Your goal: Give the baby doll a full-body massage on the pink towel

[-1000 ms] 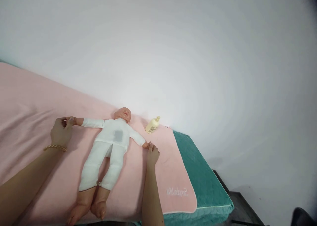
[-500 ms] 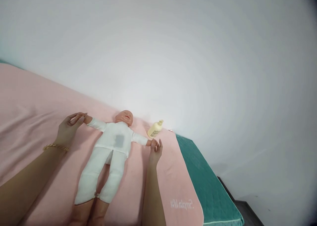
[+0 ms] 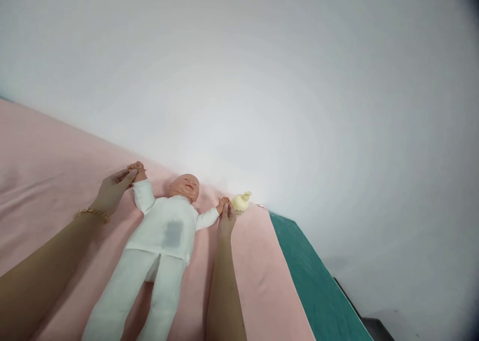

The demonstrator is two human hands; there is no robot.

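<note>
A baby doll (image 3: 159, 231) in a white top and trousers lies face up on a pink sheet (image 3: 258, 276). My left hand (image 3: 114, 189), with a braided bracelet at the wrist, pinches the doll's hand on the left side, whose arm is bent upward. On the other side my right hand (image 3: 226, 221) grips the doll's other hand between thumb and fingers. Just behind my right hand stands a pale yellow pump bottle (image 3: 241, 202), its lower part partly hidden. The doll's feet lie out of view.
A green mattress (image 3: 314, 281) shows beyond the sheet's right edge. The white wall (image 3: 262, 91) runs along the back of the bed. Something dark (image 3: 376, 327) sits low at the right, by the wall.
Both of the doll's arms have been raised from stretched out sideways, with my hands moving up and inward. The view has shifted, so the doll's feet have left the picture.
</note>
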